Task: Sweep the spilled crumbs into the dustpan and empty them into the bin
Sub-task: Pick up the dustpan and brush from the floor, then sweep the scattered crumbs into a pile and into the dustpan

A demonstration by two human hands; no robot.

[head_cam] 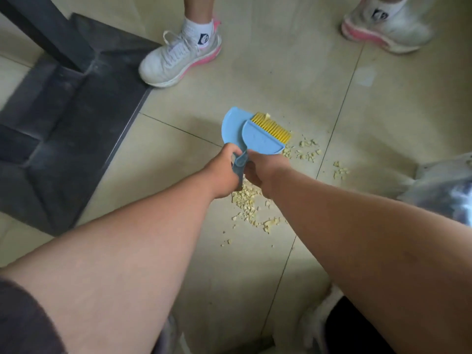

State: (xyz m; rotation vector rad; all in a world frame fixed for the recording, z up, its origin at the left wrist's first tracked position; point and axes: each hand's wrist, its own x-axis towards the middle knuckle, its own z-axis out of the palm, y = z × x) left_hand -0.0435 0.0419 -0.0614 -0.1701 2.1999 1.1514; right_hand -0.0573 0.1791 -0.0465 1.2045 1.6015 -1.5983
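From the head camera, looking down past both bare forearms, the left hand (224, 172) and the right hand (258, 172) meet at the joined blue handles of a small light-blue plastic dustpan (233, 125) and a matching light-blue hand brush with yellow bristles (263, 139); each hand has its fingers curled round a handle, the left apparently on the dustpan's and the right on the brush's, though the grips overlap and it is hard to tell exactly which finger holds what. The brush lies nested on top of the pan, bristles pointing away, and the pair sits just above or on the beige tiled floor (293, 80). The pale yellow crumbs (246, 200) are scattered on the tiles: one patch under and just behind the wrists, another just beside the bristles, a few further to the right. One crumb seems caught on the bristle tips, but none can be seen inside the pan. By my judgement the sweeping has barely begun: the tools need separating, every patch needs gathering, and the emptying is untouched. No bin is clearly in view. A dark metal table base (63, 111) and another person's white-and-pink trainers (178, 57) stand beyond.
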